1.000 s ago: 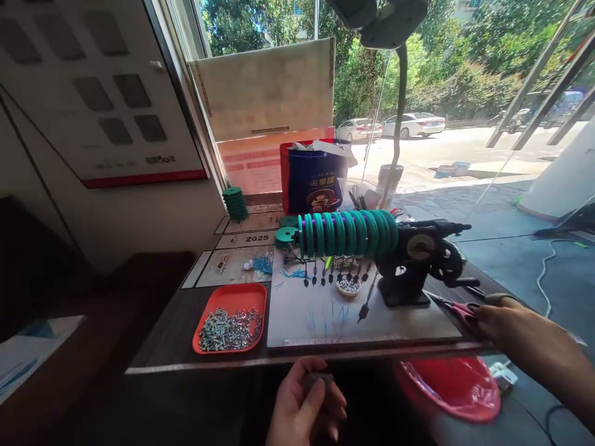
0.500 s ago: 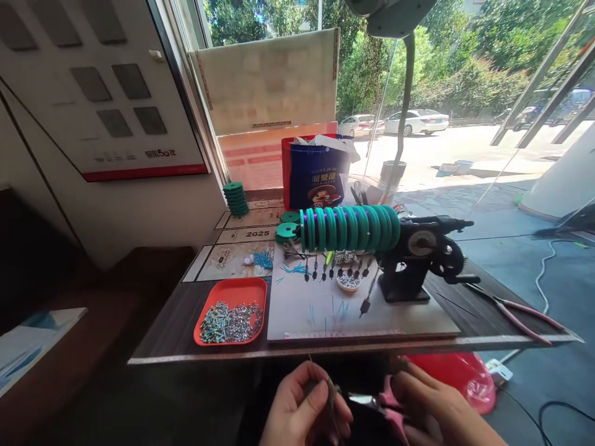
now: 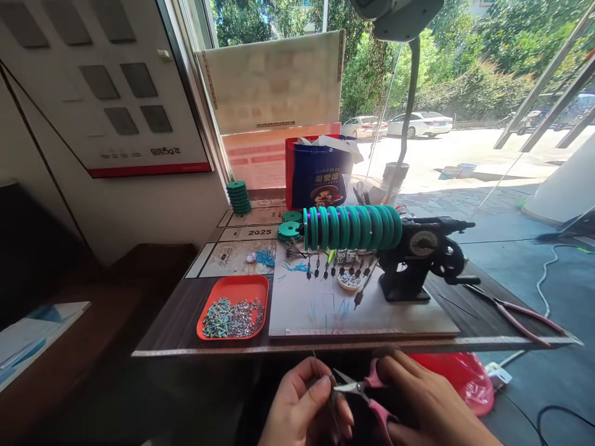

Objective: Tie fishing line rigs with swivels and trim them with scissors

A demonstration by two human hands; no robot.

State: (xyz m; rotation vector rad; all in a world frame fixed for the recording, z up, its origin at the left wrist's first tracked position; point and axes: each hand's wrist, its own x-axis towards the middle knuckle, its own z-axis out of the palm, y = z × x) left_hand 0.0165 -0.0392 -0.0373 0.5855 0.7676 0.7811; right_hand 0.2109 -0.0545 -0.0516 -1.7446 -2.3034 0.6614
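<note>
My left hand (image 3: pixel 304 406) pinches a small dark piece with a thin wire (image 3: pixel 317 365) sticking up from it, below the table's front edge. My right hand (image 3: pixel 425 402) grips pink-handled scissors (image 3: pixel 360 390), whose open blades point left at the piece in my left fingers. On the table stands a black hand-crank winder (image 3: pixel 421 257) carrying a row of green spools (image 3: pixel 351 227), with small weights hanging under them.
An orange tray (image 3: pixel 233 306) of small metal parts sits at the front left of the dark table (image 3: pixel 186 310). Pink-handled pliers (image 3: pixel 515 313) lie at the right. A small dish (image 3: pixel 349 280), a blue bag (image 3: pixel 318 173), a lamp stem (image 3: pixel 404 118) and stacked green spools (image 3: pixel 238 197) stand behind. A red bag (image 3: pixel 458 375) hangs below.
My right hand left the table's right side, came down beside my left hand holding the pink scissors, and brought the blades up to the small piece.
</note>
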